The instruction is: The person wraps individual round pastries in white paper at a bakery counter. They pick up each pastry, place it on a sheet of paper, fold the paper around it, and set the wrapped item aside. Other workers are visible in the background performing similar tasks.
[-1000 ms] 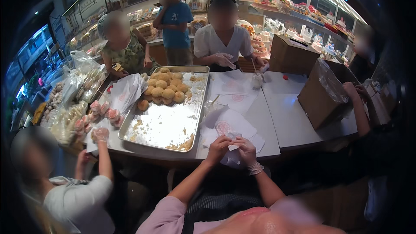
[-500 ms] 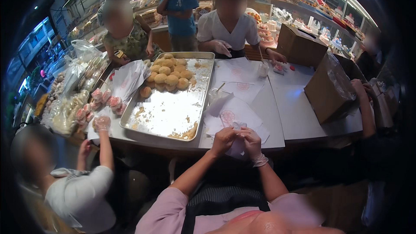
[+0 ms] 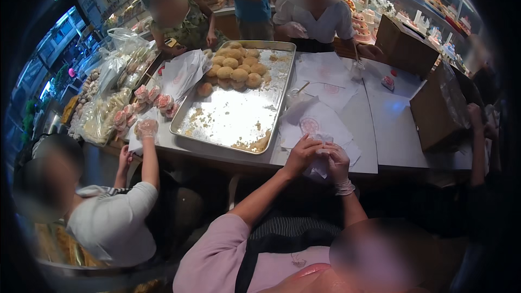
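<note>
At the table's near edge, both my hands are closed on a crumpled white paper. My left hand, which looks bare, pinches it from the left. My right hand, in a clear glove, grips its other side. Whatever the paper may wrap is hidden by my fingers. Just beyond lie loose white wrapping papers with a round red print. A metal tray stands left of my hands, with round golden buns piled at its far end and crumbs at its near end.
Red-printed wrapped pieces and plastic bags lie left of the tray. A co-worker's gloved hand works there. A jar with a stick stands at the back. Cardboard boxes are to the right. People stand across the table.
The whole view has shifted, so the table and people sit further right and higher. My hands stay closed on the paper, with the fingers slightly rearranged.
</note>
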The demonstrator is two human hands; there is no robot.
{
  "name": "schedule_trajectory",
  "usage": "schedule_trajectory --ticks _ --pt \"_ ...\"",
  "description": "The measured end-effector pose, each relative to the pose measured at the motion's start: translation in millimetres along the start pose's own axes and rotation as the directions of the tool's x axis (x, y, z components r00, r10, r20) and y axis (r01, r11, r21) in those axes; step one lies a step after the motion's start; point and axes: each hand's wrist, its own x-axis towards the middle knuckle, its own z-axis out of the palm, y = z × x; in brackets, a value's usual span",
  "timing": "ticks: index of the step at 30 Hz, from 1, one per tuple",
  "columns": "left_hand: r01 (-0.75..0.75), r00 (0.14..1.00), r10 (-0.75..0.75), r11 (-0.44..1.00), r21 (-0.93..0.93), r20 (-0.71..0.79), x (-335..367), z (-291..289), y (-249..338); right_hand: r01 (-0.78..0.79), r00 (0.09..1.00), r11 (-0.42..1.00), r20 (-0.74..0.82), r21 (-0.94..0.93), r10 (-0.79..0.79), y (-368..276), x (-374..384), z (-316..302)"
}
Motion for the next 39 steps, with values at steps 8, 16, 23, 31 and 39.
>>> schedule_trajectory --ticks 8,16,23,31,39 --pt "0.025 0.999 -0.028 0.996 -0.087 -0.039 8 4 4 -0.294 0.954 0.946 -0.015 0.140 0.299 4 -4 -8" --pt "0.058 0.996 -0.065 0.993 -0.107 -0.063 6 4 3 -0.459 0.868 0.852 -0.077 0.253 0.491 7 29 -14" --pt "0.067 0.997 -0.071 0.990 -0.128 -0.031 8 4 4 -0.311 0.944 0.915 -0.029 0.259 0.329 42 120 28" --pt "0.037 0.998 -0.042 0.992 -0.122 -0.037 4 4 -2 -0.365 0.929 0.926 0.098 0.098 0.356 27 196 86" --pt "0.052 0.998 -0.057 0.992 -0.117 -0.039 4 4 -2 -0.176 0.980 0.965 -0.054 0.196 0.189 5 200 80"
